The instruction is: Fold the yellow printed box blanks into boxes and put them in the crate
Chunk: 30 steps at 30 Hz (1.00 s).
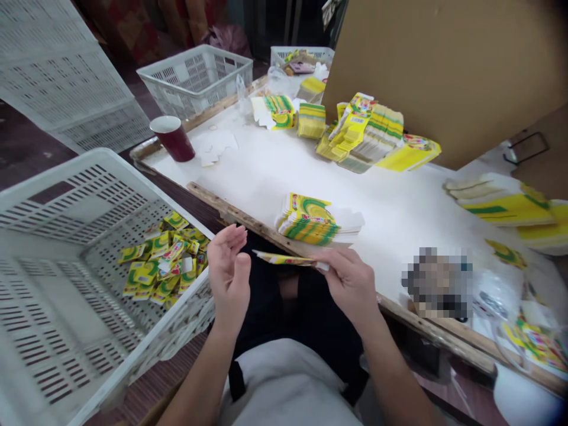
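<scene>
My right hand point(350, 278) pinches one end of a flat yellow carton point(286, 259), held nearly edge-on over my lap. To its left, my left hand point(229, 275) is raised with fingers apart and nothing in it, close to the carton's free end but not touching. Just beyond, a stack of flat yellow and green cartons point(310, 219) lies at the near edge of the white table point(248, 171). Small folded yellow boxes point(164, 260) lie in a heap inside the large white crate point(95, 236) at the left.
A dark red cup point(173, 139) stands at the table's left end, beside white paper scraps point(217, 148). More carton stacks point(368, 133) lean near a large cardboard sheet point(444, 71). Another crate point(197, 77) is behind. Plastic bags point(497, 296) lie at the right.
</scene>
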### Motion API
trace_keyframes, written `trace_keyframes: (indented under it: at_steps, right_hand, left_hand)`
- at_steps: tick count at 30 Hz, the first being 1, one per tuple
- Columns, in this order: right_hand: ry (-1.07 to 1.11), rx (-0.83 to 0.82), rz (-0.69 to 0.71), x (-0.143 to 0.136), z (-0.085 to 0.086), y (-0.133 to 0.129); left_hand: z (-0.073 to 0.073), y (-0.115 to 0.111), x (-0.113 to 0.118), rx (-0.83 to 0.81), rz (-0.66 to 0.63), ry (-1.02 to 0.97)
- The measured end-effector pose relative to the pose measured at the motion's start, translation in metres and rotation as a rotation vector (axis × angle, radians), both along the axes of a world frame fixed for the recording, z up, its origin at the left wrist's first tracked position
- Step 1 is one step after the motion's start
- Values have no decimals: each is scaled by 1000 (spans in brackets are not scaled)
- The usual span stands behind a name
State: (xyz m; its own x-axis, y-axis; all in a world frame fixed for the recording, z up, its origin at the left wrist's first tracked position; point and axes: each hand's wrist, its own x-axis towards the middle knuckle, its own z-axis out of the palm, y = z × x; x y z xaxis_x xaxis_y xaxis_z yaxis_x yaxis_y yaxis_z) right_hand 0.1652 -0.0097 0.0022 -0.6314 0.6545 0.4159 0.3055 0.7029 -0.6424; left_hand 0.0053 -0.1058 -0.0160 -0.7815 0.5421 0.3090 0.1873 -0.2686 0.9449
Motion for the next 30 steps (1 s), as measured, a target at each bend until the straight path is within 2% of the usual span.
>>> trace_keyframes:
  at_steps: [1,3,7,9,11,13,15,18,21,25,30]
  right_hand:
    - [-35,55,40,2,3,0]
    - [-78,127,124,3,9,-1]
    - [-102,230,153,0,18,-4]
    - [-108,268,165,-3,20,-5]
    - [-105,274,213,-5,19,-7]
    - [-94,271,266,-7,17,-8]
    - [-79,277,260,-7,14,-9]
    - [-13,255,87,-5,11,-10]
    - [81,155,-84,-6,8,-11]
    - [58,2,-37,-10,-1,-13]
    - [-28,-148,14,-12,-9,-12]
  left_hand:
    - [5,-3,-2,-33,-41,97]
    - [13,-8,-4,-191,-210,254]
    - [17,-14,-7,-599,-696,377]
    - [13,-14,-5,-655,-861,408]
    - [9,-12,-1,-613,-946,395]
    - [7,-8,5,-551,-961,323]
    - [7,-3,9,-534,-883,241]
    - [10,1,13,-581,-678,152]
    - [12,3,15,-574,-619,114]
    - [11,4,19,-538,-663,110]
    - [6,6,19,-588,-551,183]
